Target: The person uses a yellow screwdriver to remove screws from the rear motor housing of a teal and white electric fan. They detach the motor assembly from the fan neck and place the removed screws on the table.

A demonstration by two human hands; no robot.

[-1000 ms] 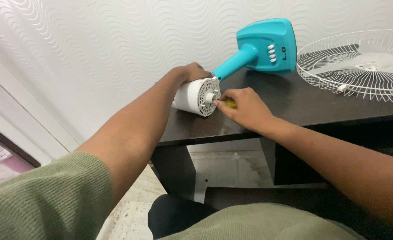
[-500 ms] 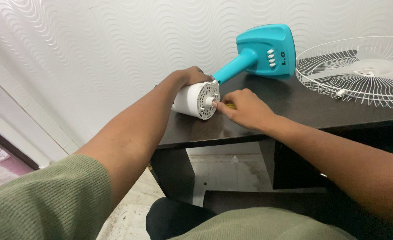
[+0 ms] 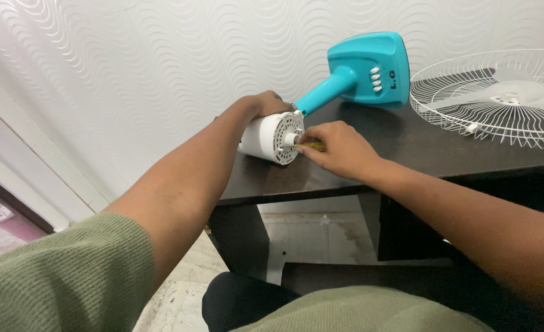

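Observation:
A white fan motor housing lies on its side on the dark table, joined to a turquoise stand and base that leans toward the wall. My left hand wraps over the top of the housing. My right hand grips a yellow-handled screwdriver, its tip against the housing's front face beside the short shaft. Most of the handle is hidden in my fingers.
A white wire fan guard lies flat at the table's right. A textured white wall stands behind. The table's front edge runs just under my right wrist, with a tiled floor below and a pink object at far left.
The view dropped slightly after the earliest frame. My right hand has shifted a little, and more of the yellow handle shows. My left hand stays on the housing.

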